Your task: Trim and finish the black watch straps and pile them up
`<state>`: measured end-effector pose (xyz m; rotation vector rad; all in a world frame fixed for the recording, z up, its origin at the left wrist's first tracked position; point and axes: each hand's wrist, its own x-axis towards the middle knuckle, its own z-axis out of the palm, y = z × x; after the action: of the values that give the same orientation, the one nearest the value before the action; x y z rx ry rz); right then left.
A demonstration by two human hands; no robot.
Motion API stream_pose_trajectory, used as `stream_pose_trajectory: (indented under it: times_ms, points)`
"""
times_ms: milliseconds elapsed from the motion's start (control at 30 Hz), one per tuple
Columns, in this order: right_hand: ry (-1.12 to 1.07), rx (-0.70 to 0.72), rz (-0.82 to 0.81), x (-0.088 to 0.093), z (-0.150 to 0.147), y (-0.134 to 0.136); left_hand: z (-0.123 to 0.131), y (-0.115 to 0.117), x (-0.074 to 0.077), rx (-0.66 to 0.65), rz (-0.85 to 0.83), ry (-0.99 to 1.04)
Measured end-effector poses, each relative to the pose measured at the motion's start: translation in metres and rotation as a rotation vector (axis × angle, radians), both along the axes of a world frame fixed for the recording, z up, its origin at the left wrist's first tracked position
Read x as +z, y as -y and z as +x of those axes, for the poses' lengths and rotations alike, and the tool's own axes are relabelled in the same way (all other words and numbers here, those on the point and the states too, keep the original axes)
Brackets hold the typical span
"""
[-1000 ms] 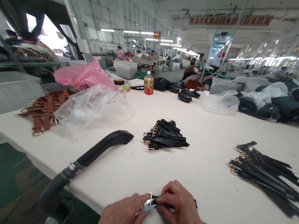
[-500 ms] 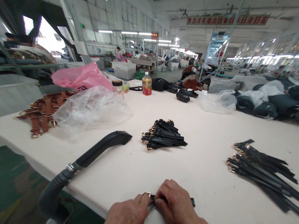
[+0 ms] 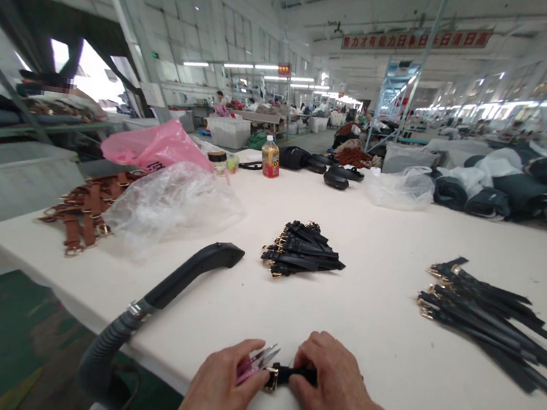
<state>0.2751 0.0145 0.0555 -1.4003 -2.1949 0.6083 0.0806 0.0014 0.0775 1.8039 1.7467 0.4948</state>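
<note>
At the table's near edge my left hand (image 3: pixel 222 386) is closed on small thread snips (image 3: pixel 258 359) with a pinkish handle, their blades pointing up and right. My right hand (image 3: pixel 330 387) presses a short black strap (image 3: pixel 295 373) with a gold buckle flat on the white table (image 3: pixel 380 313); the buckle end sits just beside the snips. A pile of short black buckled straps (image 3: pixel 304 251) lies in the middle of the table. A spread of longer black straps (image 3: pixel 485 317) lies to the right.
A black nozzle on a grey ribbed hose (image 3: pixel 177 280) rests at the left front. Brown straps (image 3: pixel 86 210), a clear plastic bag (image 3: pixel 173 202) and a pink bag (image 3: pixel 155 146) lie at the left. A bottle (image 3: pixel 270 156), black items and fabric rolls (image 3: pixel 507 189) stand farther back.
My left hand has drawn the snips back and up from the strap, so the blades and the gold buckle now show. My right hand stays pressed on the strap.
</note>
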Motion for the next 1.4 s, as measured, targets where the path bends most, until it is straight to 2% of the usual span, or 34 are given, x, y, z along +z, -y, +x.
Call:
stream_pose_trajectory:
  times_ms: [133,233,300,433,633,900,1133,1300,1400]
  points:
    - [-0.035,0.046,0.097,-0.001,0.000,0.003,0.007,0.002,-0.002,-0.065,-0.023,0.147]
    - [-0.035,0.068,0.137,-0.003,0.000,0.004,0.007,0.003,-0.002,-0.033,-0.022,0.211]
    - [-0.061,0.074,0.102,-0.003,0.001,0.005,0.007,0.003,-0.003,0.009,-0.010,0.216]
    - [-0.104,0.021,-0.019,0.000,0.001,0.006,0.008,0.006,-0.009,0.063,0.011,0.173]
    - [-0.094,-0.009,-0.131,0.006,-0.003,0.003,0.010,0.007,-0.009,0.050,0.005,0.101]
    - [-0.109,0.066,-0.155,0.004,-0.005,0.003,0.009,0.011,-0.008,0.042,0.020,0.085]
    - [-0.069,0.053,-0.166,0.003,-0.007,0.001,0.011,0.014,-0.005,0.042,0.019,0.061]
    - [-0.024,0.049,-0.171,0.003,-0.006,-0.001,0.013,0.033,-0.003,0.058,0.099,-0.034]
    - [-0.016,0.056,-0.155,0.002,-0.005,-0.001,0.015,0.045,-0.004,-0.008,0.116,-0.124]
